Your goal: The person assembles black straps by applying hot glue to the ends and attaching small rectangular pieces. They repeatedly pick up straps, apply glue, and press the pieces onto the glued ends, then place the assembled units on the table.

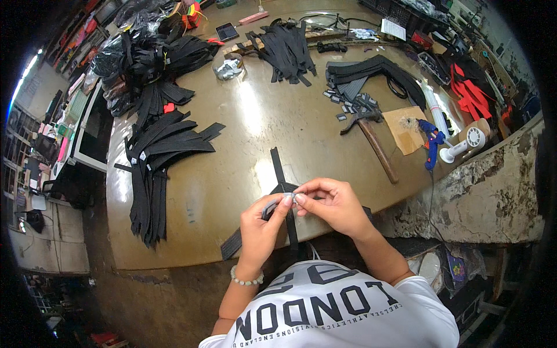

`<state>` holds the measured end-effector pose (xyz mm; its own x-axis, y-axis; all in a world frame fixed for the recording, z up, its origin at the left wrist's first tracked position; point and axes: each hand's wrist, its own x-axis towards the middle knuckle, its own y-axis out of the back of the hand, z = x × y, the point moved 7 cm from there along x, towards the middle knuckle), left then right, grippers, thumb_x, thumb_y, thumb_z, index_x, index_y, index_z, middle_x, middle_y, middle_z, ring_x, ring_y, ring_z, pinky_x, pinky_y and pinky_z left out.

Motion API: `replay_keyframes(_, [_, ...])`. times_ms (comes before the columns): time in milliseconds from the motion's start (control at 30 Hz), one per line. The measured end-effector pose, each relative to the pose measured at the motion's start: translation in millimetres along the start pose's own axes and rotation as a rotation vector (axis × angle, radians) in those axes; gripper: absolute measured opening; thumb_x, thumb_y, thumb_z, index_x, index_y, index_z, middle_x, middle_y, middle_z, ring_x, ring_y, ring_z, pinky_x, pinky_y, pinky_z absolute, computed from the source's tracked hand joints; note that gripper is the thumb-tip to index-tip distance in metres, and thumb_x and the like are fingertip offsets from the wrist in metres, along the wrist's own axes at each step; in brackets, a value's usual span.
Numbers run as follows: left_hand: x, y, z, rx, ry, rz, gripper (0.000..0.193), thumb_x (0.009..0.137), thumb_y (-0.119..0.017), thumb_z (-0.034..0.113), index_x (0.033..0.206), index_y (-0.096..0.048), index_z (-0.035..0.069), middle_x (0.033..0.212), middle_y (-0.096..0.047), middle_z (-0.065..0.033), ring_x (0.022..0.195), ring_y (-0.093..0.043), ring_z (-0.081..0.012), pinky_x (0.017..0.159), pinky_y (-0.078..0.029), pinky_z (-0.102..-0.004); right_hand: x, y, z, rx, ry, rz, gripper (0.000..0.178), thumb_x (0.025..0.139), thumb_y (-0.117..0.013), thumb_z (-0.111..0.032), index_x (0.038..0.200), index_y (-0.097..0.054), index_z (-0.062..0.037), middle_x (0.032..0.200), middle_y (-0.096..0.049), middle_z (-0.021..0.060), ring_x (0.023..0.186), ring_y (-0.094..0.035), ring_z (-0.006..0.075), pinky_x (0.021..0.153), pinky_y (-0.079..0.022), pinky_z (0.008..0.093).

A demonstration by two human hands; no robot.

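At the table's near edge my left hand (261,227) is closed, thumb and fingers pinching a small grey-white piece (288,198) on a black webbing strap. My right hand (333,207) pinches the same spot, thumb and forefinger meeting the left fingertips. Whether the piece is a label or a fitting I cannot tell, since the fingers cover most of it. A narrow black strap (277,165) runs away from me beneath the hands. A wider dark strap end (232,246) sticks out below my left wrist.
Bundles of black straps (152,185) lie left, with another bundle (287,49) at the back. On the right are a hammer (377,151), small dark labels (355,105), brown cardboard (404,129), a blue glue gun (432,144) with its cord, and a white fan (464,145).
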<state>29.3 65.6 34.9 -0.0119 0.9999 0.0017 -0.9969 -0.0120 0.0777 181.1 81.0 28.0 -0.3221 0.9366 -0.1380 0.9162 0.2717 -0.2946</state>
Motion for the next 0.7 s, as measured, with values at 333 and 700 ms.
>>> replay_keyframes(333, [-3.4,0.8,2.3,0.066,-0.038,0.039,0.013,0.088,-0.072,0.01,0.096,-0.072,-0.001,0.084,-0.069,-0.0027,0.071,-0.055,-0.005,0.063,-0.044,-0.021,-4.1,-3.4,0.5,0.021,0.027,-0.016,0.022,0.093,-0.065,-0.005,0.11,-0.063,0.0074,0.104,-0.065,0.0098,0.088,-0.066,0.0132,0.079,-0.057,0.0249])
replay_keyframes(700, [-3.2,10.1,-13.6,0.121,-0.027,0.076,0.013,0.086,-0.073,0.01,0.089,-0.07,-0.002,0.081,-0.069,-0.0067,0.069,-0.058,-0.009,0.063,-0.046,-0.0243,-2.4,0.1,8.2,-0.106,0.053,0.033,0.017,0.092,-0.066,-0.007,0.101,-0.067,0.0071,0.091,-0.065,0.0075,0.079,-0.065,0.0112,0.07,-0.056,0.0234])
